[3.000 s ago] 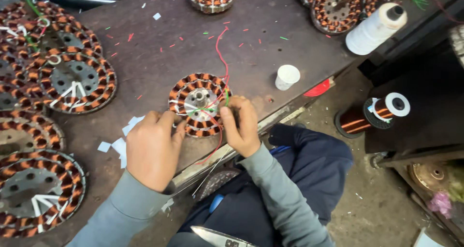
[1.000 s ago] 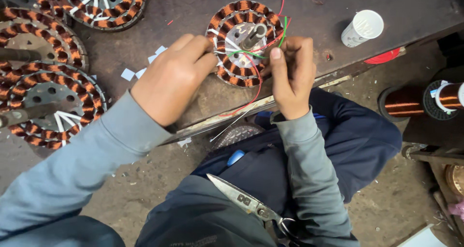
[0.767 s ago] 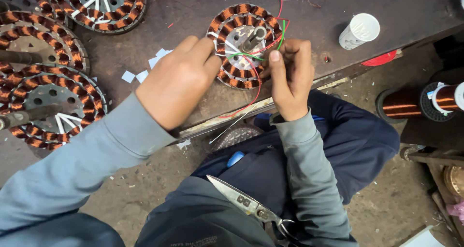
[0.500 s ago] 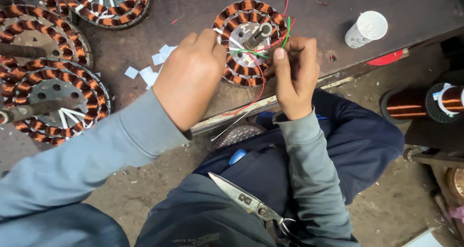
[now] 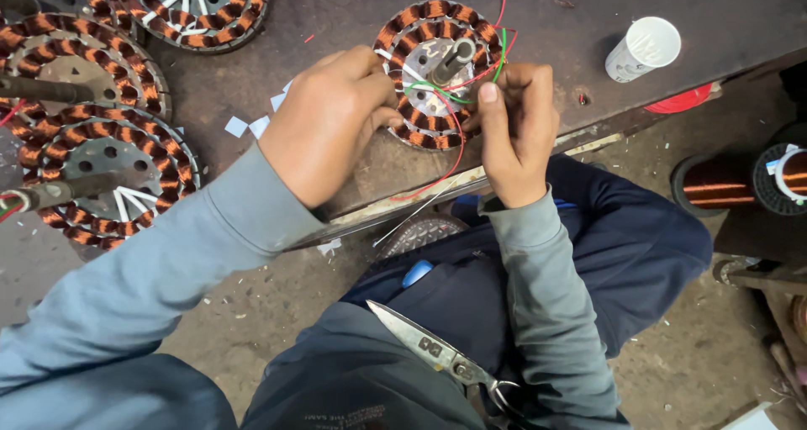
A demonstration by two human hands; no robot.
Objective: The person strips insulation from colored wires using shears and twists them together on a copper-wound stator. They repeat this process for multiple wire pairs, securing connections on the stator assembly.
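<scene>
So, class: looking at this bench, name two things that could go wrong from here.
1. The stator sits near the bench edge; a pull by the right hand or left hand might slide it off.
2. The scissors lie loose on the lap and could slip or jab.

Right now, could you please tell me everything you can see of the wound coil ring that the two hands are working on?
The wound coil ring lies flat near the edge of the dark workbench. It is a metal disc with round holes, ringed by copper-coloured windings with dark gaps between them, and a grey shaft stands at its centre. Red and green wires cross it. The left hand touches its left rim; the right hand pinches wires at its right.
</scene>
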